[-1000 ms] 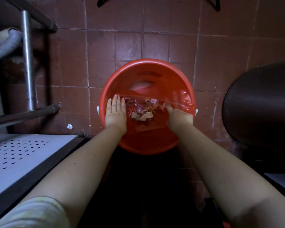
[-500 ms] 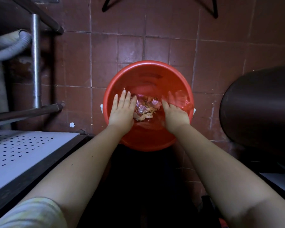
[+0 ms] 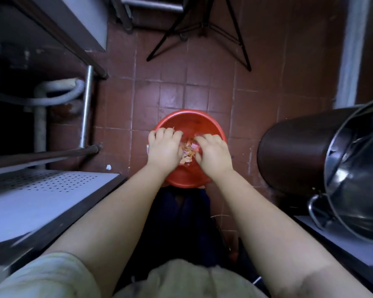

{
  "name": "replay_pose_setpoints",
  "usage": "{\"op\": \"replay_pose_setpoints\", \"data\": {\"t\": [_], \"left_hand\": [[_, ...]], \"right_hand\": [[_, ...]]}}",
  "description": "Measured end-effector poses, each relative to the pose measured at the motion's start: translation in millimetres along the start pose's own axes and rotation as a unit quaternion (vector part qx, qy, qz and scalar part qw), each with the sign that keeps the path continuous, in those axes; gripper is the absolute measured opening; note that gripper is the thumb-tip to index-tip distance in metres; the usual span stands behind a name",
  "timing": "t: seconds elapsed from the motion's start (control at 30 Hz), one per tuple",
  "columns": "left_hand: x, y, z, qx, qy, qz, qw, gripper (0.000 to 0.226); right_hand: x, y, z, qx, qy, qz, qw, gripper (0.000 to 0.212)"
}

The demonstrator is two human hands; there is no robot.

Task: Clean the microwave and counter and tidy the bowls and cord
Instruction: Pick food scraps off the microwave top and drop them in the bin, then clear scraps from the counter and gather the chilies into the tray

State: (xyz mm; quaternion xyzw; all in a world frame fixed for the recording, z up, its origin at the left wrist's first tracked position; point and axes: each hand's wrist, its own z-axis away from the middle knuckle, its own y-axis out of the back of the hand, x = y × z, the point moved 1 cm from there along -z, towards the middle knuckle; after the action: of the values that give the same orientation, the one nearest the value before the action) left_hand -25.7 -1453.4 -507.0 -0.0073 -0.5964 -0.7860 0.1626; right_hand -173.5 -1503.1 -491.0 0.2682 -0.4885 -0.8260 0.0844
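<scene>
Pink-and-tan torn scraps (image 3: 188,152) show between left hand (image 3: 164,149) and right hand (image 3: 214,154). Both hands were flat and apart a second ago; now they're together, fingers curled. Can't tell if they pinch anything. Below them sits the round red plastic bucket (image 3: 187,179) on the red-brown tiled floor (image 3: 172,97). Likely finishing the waste dump. Microwave, bowls and cord are out of view.

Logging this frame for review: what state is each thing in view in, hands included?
Red bucket: upright on the floor, scraps inside.
Scraps: loose pile in the bucket.
Left hand: fingers curled, over the bucket, nothing seen held.
Right hand: fingers curled, over the bucket, nothing seen held.
Steel pot: no lid, mouth open.
</scene>
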Motion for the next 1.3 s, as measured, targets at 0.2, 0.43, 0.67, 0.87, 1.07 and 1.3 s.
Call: {"op": "replay_pose_setpoints", "data": {"t": [0.2,0.43,0.67,0.87,1.07,1.3], "left_hand": [[14,147,26,0.113,0.024,0.016,0.993,0.032],[0,266,65,0.213,0.113,0.013,0.970,0.031],[-21,370,144,0.328,0.277,0.008,0.903,0.021],[-43,427,262,0.376,0.419,0.003,0.826,0.025],[-51,439,392,0.358,0.549,-0.011,0.755,0.025],[-53,415,530,0.372,0.645,-0.011,0.667,0.029]], "right_hand": [[-65,124,25,0.098,0.035,0.034,0.994,0.041],[-144,233,20,0.162,0.159,0.071,0.971,0.042],[-247,295,33,0.199,0.378,0.055,0.903,0.040],[-355,305,94,0.193,0.537,0.009,0.821,0.036],[-443,285,191,0.144,0.653,-0.011,0.743,0.042],[-508,239,302,0.089,0.730,-0.018,0.677,0.036]]}}
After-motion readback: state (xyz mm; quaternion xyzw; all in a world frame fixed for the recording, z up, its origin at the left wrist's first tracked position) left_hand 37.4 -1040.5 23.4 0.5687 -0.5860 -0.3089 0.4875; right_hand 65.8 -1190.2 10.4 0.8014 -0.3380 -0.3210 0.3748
